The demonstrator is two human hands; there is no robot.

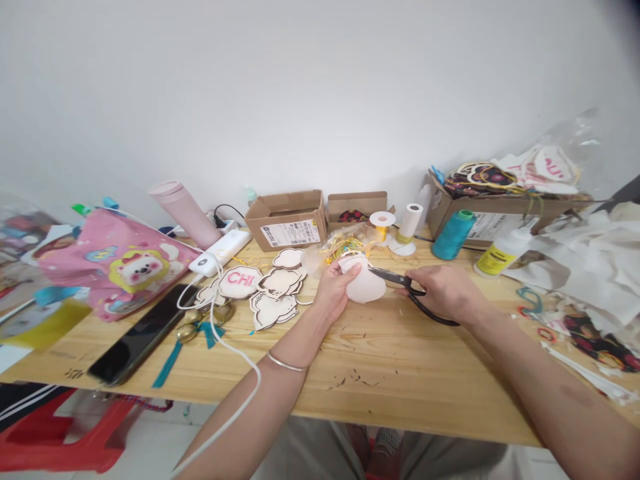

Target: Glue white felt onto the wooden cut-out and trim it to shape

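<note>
My left hand pinches a white rounded patch by its upper left edge, holding it just above the wooden table. Black-handled scissors are in my right hand, with fingers wrapped round the handles. The blades point left and their tips meet the patch's upper right edge. Whether the blades are apart is too small to tell. To the left of my left hand lie several pale patches with dark outlines, and one patch with pink letters.
A white cable runs from a power bank across my left forearm. Behind stand cardboard boxes, thread spools and a teal thread cone. A glue bottle, white cloth and scraps are at right; a phone and pink bag at left.
</note>
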